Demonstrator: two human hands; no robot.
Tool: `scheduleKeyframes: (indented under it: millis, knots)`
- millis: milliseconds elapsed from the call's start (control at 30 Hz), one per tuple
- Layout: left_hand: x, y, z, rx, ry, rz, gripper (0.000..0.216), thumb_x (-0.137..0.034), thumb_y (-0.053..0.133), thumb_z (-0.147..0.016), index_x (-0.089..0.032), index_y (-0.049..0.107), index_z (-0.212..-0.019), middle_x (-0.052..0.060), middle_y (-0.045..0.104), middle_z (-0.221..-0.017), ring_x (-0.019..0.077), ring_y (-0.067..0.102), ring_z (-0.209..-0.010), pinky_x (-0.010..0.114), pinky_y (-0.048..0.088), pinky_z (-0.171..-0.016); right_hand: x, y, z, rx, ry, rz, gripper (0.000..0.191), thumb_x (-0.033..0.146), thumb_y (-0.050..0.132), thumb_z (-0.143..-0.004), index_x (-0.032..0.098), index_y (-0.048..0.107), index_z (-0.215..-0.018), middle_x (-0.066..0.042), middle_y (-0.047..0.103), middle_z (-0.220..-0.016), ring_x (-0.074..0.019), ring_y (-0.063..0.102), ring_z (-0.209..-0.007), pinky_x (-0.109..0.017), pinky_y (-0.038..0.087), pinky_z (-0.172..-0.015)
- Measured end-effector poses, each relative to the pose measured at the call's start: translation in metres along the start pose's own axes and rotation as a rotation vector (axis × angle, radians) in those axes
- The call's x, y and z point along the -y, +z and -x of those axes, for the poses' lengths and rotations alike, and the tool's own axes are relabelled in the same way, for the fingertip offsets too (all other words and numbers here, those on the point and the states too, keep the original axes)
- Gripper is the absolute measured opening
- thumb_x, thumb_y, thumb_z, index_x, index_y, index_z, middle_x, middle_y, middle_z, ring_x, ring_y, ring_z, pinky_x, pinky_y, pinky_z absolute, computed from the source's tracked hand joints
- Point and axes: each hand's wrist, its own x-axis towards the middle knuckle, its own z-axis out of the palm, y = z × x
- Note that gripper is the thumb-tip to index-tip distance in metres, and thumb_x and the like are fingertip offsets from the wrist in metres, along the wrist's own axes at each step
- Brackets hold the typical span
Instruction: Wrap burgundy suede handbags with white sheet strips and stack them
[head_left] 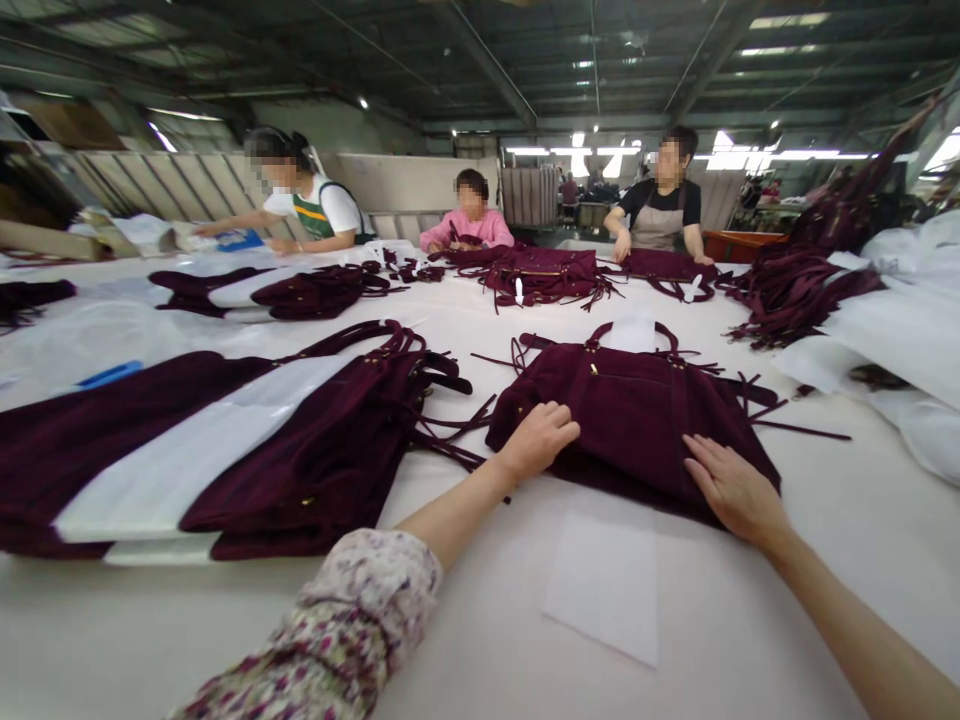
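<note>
A dark burgundy handbag [622, 400] lies flat in front of me, its two handles pointing away and thin straps trailing at both sides. My left hand [541, 438] is on the bag's left part, its fingers curled in against the fabric. Near the bag's lower right edge, my right hand [731, 485] rests with its fingers stretched out on the fabric. A white sheet [604, 580] sticks out from under the bag toward me. White material also shows between the handles.
To the left lie stacked burgundy bags [300, 470] with a white wrap [202, 450] between them. White plastic [900, 320] and a heap of straps [795, 295] are at right. Across the white table [450, 640], three people handle things beside more bags [540, 270].
</note>
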Motion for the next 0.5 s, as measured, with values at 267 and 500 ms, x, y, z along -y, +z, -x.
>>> scheduleKeyframes:
  millis: [267,500]
  knots:
    - [0.001,0.009,0.037,-0.033,0.098,-0.078,0.04,-0.017,0.031,-0.097,-0.025,0.045,-0.134,0.01,0.053,-0.113,0.0227,0.046,-0.102,0.038,0.036,-0.09,0.003,-0.008,-0.001,-0.01,0.023,-0.032,0.056,0.048,0.027,-0.098,0.016,0.043,-0.141,-0.01,0.05,-0.138,-0.0263,0.046,-0.128,-0.045,0.037,-0.109]
    - [0.0,0.001,0.055,0.046,0.124,-0.045,0.046,-0.013,0.035,-0.094,-0.024,0.042,-0.139,0.011,0.053,-0.117,0.0212,0.048,-0.1,0.037,0.039,-0.09,0.008,-0.016,0.0,0.01,-0.001,-0.071,0.073,0.059,0.039,-0.092,0.024,0.016,-0.152,-0.01,0.034,-0.15,-0.0294,0.037,-0.134,-0.049,0.036,-0.107]
